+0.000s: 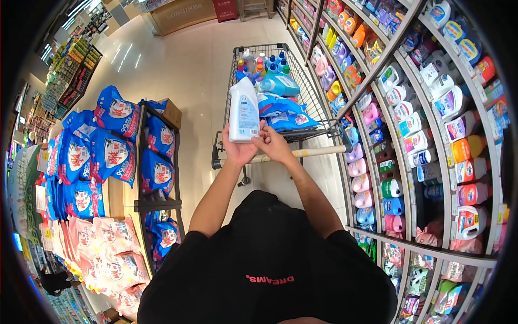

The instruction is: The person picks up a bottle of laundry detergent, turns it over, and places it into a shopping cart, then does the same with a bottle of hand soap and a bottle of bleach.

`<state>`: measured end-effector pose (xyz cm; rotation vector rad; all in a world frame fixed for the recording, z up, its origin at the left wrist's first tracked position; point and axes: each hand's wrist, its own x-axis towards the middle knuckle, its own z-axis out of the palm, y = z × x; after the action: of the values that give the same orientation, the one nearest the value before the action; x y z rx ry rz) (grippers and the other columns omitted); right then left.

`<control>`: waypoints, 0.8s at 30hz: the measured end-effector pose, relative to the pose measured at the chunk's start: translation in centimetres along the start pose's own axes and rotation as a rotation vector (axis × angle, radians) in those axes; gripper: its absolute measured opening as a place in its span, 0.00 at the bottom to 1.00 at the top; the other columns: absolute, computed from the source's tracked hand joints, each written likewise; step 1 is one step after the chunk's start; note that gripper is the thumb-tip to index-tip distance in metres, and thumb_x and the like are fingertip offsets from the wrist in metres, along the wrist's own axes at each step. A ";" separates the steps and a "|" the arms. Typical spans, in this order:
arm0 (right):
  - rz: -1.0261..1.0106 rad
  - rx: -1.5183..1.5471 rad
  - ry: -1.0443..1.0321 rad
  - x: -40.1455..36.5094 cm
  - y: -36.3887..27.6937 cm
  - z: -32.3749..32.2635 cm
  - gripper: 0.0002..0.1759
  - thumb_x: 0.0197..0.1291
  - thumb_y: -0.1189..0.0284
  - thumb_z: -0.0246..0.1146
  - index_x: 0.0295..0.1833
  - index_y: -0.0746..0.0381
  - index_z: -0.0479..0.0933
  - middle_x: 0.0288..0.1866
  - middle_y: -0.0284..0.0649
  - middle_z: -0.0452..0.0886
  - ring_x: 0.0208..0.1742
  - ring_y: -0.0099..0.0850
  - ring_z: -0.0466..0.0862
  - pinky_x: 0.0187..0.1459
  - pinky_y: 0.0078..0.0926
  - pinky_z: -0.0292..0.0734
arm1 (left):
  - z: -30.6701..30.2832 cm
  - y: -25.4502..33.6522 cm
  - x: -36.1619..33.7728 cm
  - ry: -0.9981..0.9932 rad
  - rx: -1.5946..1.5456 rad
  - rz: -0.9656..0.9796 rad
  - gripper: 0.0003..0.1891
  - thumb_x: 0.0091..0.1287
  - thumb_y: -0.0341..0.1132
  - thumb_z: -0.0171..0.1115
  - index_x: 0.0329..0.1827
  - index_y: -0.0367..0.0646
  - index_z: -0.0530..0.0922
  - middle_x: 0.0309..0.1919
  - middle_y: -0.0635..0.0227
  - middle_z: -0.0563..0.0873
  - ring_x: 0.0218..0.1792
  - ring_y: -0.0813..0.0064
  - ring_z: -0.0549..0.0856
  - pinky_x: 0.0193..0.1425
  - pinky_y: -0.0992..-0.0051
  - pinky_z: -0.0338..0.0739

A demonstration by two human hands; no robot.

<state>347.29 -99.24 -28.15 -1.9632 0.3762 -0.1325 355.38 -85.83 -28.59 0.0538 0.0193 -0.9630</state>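
A white plastic detergent bottle (244,112) with a pale blue printed label is held up in front of me, tilted slightly, its back label toward me. My left hand (240,150) supports it from below, fingers wrapped round the base. My right hand (271,144) touches the lower right corner near the barcode, its fingers bent against the bottle. Just beyond is a shopping cart (318,102) with several bottles standing at its far end. A teal bottle (279,85) lies on its side there, and blue bags (288,119) lie nearer the handle.
Shelves of detergent bottles (410,127) line the right side. On the left, a display stacks blue bags (113,154) and pink bags (110,243). The cart's handle (307,153) crosses in front of me. Pale tiled floor (189,65) runs between display and cart.
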 end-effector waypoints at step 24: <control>0.013 0.391 -0.147 1.1 1.5 -0.7 0.34 0.60 0.65 0.75 0.65 0.68 0.68 0.55 0.39 0.80 0.49 0.22 0.80 0.52 0.22 0.77 | -0.5 0.3 0.4 -0.081 0.093 -0.194 0.41 0.69 0.61 0.47 0.75 0.36 0.63 0.65 0.44 0.76 0.62 0.50 0.80 0.60 0.55 0.78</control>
<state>347.86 -100.76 -29.32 -1.5734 0.2454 -0.0474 355.85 -85.96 -29.06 0.1005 -0.0967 -1.1587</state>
